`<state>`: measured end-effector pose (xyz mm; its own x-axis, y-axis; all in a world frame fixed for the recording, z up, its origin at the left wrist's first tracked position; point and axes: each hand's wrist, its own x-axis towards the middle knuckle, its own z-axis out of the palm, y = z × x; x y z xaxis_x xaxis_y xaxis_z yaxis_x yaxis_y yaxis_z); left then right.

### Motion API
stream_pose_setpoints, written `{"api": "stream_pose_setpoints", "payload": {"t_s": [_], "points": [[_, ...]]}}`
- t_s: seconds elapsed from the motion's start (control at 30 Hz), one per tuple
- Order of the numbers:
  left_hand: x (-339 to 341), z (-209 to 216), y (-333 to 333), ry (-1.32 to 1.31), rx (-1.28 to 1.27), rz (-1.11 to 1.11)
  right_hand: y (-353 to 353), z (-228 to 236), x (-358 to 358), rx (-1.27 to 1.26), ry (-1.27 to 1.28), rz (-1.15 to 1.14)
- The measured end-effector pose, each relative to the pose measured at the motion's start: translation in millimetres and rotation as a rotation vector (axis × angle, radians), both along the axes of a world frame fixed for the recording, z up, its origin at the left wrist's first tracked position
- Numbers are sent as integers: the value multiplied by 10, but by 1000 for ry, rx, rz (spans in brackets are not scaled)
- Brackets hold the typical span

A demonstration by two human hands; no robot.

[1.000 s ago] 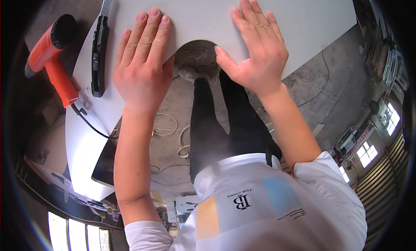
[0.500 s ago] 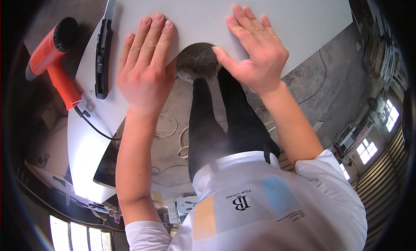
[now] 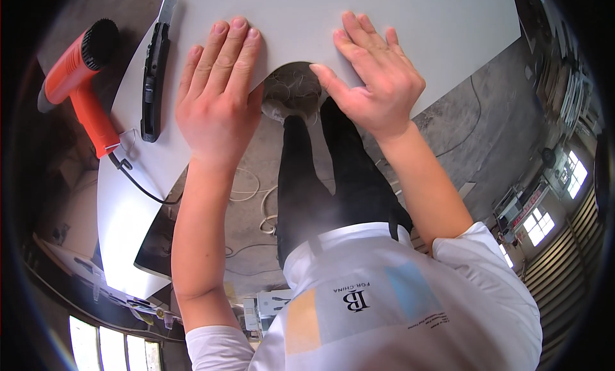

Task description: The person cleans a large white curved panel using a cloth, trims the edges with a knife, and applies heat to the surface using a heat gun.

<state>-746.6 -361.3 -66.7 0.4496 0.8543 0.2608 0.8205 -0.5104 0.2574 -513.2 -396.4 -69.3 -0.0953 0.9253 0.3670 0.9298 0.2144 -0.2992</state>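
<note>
Head view: left hand [image 3: 218,108] and right hand [image 3: 375,83] flat on grey panel [image 3: 442,32].

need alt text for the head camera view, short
Seen from above, a person's left hand and right hand press flat on a white panel, either side of a curved notch in its edge. An orange heat gun and a black utility knife lie to the left.
</note>
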Motion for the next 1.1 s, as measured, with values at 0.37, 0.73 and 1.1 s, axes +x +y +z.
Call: {"api": "stream_pose_setpoints", "payload": {"t_s": [0.37, 0.73, 1.1], "points": [[0, 10, 29, -23, 10, 1, 44, 21, 214, -116, 287, 18], [-23, 1, 47, -87, 34, -16, -499, -48, 1726, -11, 699, -853], [395, 309, 430, 21, -134, -349, -70, -244, 1555, -188, 1708, -744]]}}
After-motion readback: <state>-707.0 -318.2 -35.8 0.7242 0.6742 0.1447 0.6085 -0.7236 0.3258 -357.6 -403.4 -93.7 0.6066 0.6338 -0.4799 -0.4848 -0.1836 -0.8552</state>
